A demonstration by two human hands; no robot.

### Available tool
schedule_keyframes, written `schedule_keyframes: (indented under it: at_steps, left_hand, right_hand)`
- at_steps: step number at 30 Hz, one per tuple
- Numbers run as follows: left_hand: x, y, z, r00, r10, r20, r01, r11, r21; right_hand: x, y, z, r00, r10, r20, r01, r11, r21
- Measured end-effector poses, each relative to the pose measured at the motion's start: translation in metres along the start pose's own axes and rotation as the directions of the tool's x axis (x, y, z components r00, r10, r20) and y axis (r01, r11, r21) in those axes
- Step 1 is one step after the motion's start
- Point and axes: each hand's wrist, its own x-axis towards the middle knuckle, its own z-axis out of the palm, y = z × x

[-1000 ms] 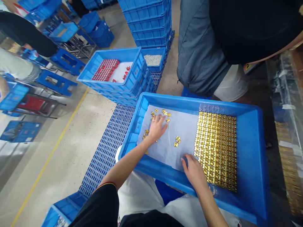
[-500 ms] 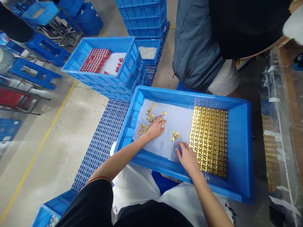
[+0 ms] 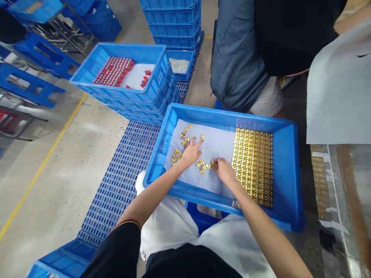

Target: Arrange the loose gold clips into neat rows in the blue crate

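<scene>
A blue tray (image 3: 292, 173) lined with a white sheet (image 3: 222, 139) lies across my lap. Packed rows of gold pieces (image 3: 253, 166) fill its right part, and loose gold pieces (image 3: 202, 166) are scattered over the left. My left hand (image 3: 192, 153) is over the sheet with its fingers apart, its fingertips close to a single gold piece (image 3: 202, 136). At the middle of the tray my right hand (image 3: 225, 170) pinches a gold piece (image 3: 214, 164) between thumb and fingers, left of the packed rows.
Beyond the tray at left, a blue crate (image 3: 116, 92) holds red pieces (image 3: 114, 72). Stacked blue crates (image 3: 175, 23) stand behind. A seated person's leg (image 3: 239, 58) is close to the tray's far edge. At right, a grey-white sheet (image 3: 339, 88) hangs above a table (image 3: 350, 185).
My right hand has moved up and left and closed on a gold piece. Several gold pieces now lie between my hands. The grey-white sheet has come into view at right.
</scene>
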Motion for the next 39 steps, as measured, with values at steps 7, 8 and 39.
schedule_keyframes:
  at_steps: [7,8,39]
  left_hand:
    - [0.035,0.022,0.002,0.996,0.005,0.089,-0.023,0.979,0.203]
    - [0.036,0.023,0.0,0.994,-0.007,0.112,-0.017,0.978,0.21]
    - [-0.063,0.066,0.042,0.693,0.324,0.644,-0.419,0.908,-0.006]
  right_hand:
    - [-0.048,0.022,0.018,1.0,0.025,-0.018,-0.021,0.988,0.154]
    - [-0.054,0.023,0.02,0.999,0.036,0.006,-0.037,0.988,0.151]
    - [-0.159,0.061,0.049,0.76,0.193,-0.62,-0.016,0.96,0.279]
